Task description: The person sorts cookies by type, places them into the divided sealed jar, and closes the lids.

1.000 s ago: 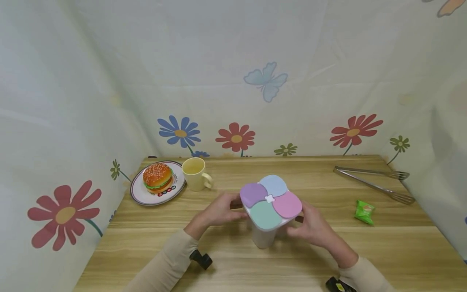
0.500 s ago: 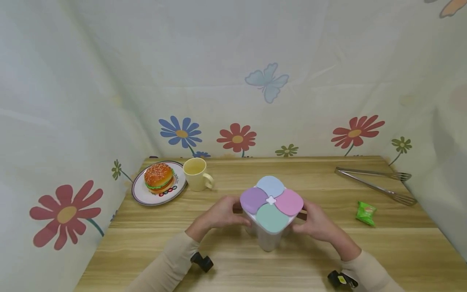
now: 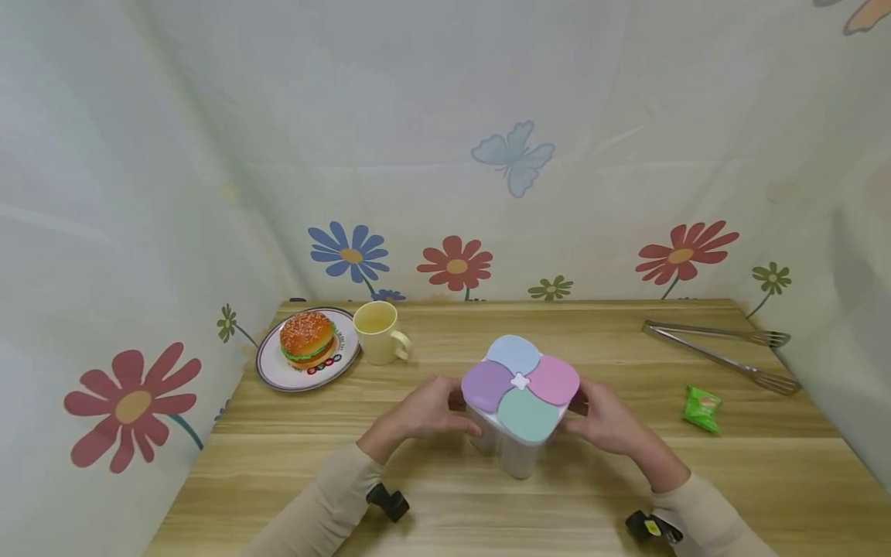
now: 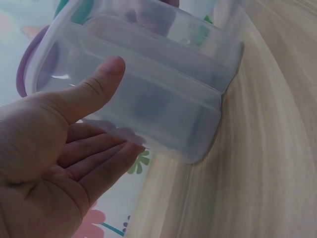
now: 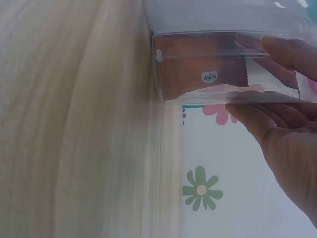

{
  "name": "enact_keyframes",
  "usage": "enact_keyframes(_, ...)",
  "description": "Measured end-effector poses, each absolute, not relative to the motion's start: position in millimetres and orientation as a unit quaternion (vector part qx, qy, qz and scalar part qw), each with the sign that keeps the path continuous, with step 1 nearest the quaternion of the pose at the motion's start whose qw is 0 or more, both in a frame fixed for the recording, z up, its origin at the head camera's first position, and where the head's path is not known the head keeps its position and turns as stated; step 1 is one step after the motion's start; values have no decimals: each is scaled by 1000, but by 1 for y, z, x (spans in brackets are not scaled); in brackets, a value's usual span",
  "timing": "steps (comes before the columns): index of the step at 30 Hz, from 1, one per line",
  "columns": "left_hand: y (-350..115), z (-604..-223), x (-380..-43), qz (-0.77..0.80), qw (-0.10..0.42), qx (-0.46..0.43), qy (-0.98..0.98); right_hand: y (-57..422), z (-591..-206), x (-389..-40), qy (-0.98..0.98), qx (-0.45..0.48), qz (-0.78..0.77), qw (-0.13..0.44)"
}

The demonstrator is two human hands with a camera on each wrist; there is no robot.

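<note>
A clear, multi-lobed plastic storage box (image 3: 518, 456) stands upright on the table. Its lid (image 3: 520, 381) has purple, blue, pink and green petals. My left hand (image 3: 433, 408) holds its left side, the thumb in front and the fingers (image 4: 106, 161) behind. From the right, my right hand (image 3: 607, 416) grips the opposite side the same way. The right wrist view shows a brown wrapped snack (image 5: 203, 69) inside one lobe. In the head view the lid and walls hide some of the fingertips.
At the back left, a toy hamburger (image 3: 308, 339) sits on a plate (image 3: 267, 370), beside a yellow mug (image 3: 379, 336). Metal tongs (image 3: 717, 348) lie at the back right. A green wrapped snack (image 3: 703, 408) lies nearer, right of my right hand. Patterned curtains (image 3: 390, 155) border the table.
The box and its lid have turned a little counterclockwise between my hands, seen from above. Both hands keep their places at its sides. The head view has shifted slightly.
</note>
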State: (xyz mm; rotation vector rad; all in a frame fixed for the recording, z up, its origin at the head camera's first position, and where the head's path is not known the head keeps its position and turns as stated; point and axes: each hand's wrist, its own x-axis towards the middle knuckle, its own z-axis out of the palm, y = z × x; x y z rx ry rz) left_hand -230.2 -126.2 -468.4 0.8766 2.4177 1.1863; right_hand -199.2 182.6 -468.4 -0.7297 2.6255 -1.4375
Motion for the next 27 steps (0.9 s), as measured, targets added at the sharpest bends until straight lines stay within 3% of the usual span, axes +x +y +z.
enact_keyframes(27,-122,-465,-222,389,131,318,855,180,-466,-212,872,-237,-429,1)
